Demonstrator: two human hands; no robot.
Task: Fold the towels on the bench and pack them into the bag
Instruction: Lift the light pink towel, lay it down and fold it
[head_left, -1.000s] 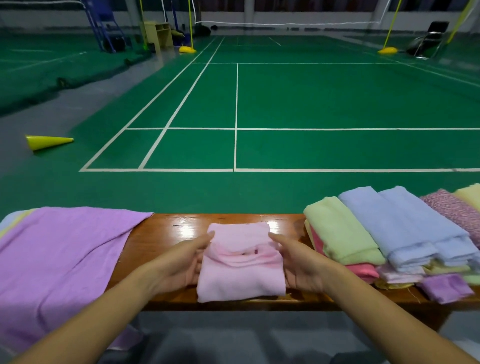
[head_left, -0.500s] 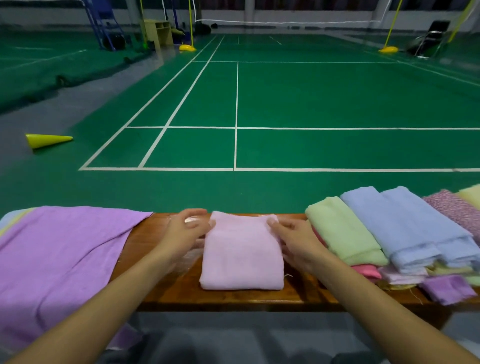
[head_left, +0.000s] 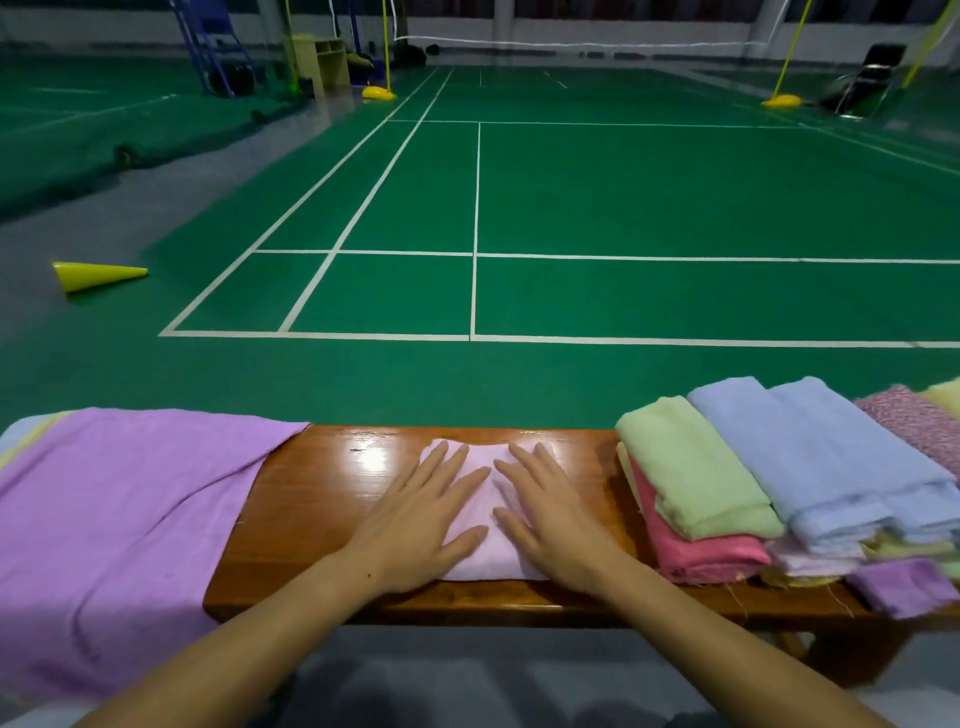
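A folded pale pink towel (head_left: 485, 519) lies in the middle of the glossy wooden bench (head_left: 322, 499). My left hand (head_left: 423, 514) and my right hand (head_left: 553, 514) lie flat on it side by side, fingers straight and spread, pressing it down. Only a strip of the towel shows between and around the hands. A pile of towels (head_left: 779, 493) in green, blue, pink and purple sits on the bench's right end. A large purple cloth (head_left: 119, 519) drapes over the left end. No bag is in view.
Beyond the bench lies a green badminton court with white lines. A yellow cone (head_left: 96, 274) lies on the floor at the left. Net posts with yellow bases, a small cabinet and a chair stand far back.
The towel's near half was folded over into a neat square. Both hands then moved from its side edges onto its top and flattened out.
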